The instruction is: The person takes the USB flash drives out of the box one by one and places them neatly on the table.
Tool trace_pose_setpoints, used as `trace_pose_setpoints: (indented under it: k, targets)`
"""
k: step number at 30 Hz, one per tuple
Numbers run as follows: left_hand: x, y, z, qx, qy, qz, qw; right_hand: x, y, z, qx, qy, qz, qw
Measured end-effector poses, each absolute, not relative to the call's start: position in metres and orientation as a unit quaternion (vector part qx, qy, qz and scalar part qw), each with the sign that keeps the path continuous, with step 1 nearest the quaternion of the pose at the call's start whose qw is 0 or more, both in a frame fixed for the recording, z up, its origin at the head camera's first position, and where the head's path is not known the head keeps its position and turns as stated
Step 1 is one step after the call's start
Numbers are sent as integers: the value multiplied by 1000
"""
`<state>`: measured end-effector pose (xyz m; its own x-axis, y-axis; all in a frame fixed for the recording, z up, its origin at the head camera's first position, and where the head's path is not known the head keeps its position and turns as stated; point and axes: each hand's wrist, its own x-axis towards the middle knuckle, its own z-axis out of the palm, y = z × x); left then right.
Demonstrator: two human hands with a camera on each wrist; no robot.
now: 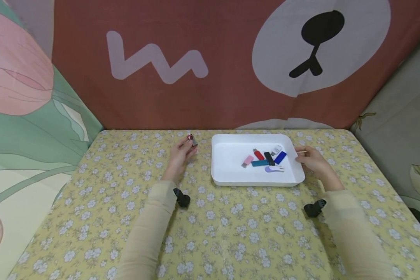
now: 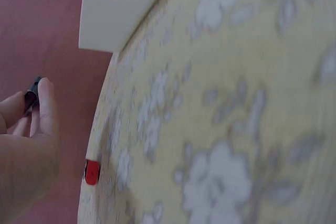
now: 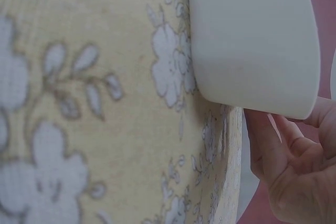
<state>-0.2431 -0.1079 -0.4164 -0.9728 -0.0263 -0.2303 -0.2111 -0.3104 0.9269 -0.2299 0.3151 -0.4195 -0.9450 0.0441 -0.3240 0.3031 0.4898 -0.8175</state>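
In the head view my left hand (image 1: 179, 156) pinches a small USB drive (image 1: 194, 142), silver with dark red, between thumb and fingers above the table, left of the white tray. The drive (image 2: 32, 95) looks dark in the left wrist view. A small red piece (image 2: 92, 172) lies on the cloth near that hand. My right hand (image 1: 311, 158) grips the tray's right wall (image 1: 298, 161), thumb at the rim. In the right wrist view the tray's corner (image 3: 257, 45) partly hides the fingers of the right hand (image 3: 302, 166).
Inside the tray lie several USB drives: pink (image 1: 247, 161), red (image 1: 258, 154), teal (image 1: 259, 163), black (image 1: 269, 158), blue (image 1: 280, 157), a clear-white one (image 1: 276, 150) and a purple-and-white one (image 1: 274, 168). A yellow floral cloth (image 1: 224, 233) covers the table. Printed curtains (image 1: 161, 105) hang behind it.
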Motion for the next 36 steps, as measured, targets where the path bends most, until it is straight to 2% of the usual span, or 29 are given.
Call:
trace_pose_setpoints:
  k: [9,17,22,30,36]
  targets:
    - [-246,-124,-418,-140,622,769,43,-252,336,-458,90,869,-472,123]
    - [-247,-134,-421,-177,639,748,17,-256,340,-468,81,874,-465,115]
    - [-248,-141,-422,-184,649,738,12,-251,335,-458,80,873,-467,115]
    - [-247,-150,-423,-192,655,731,18,-225,308,-413,88,875,-460,121]
    - [-246,-158,-424,-198,665,720,27,-220,303,-405,82,874,-460,132]
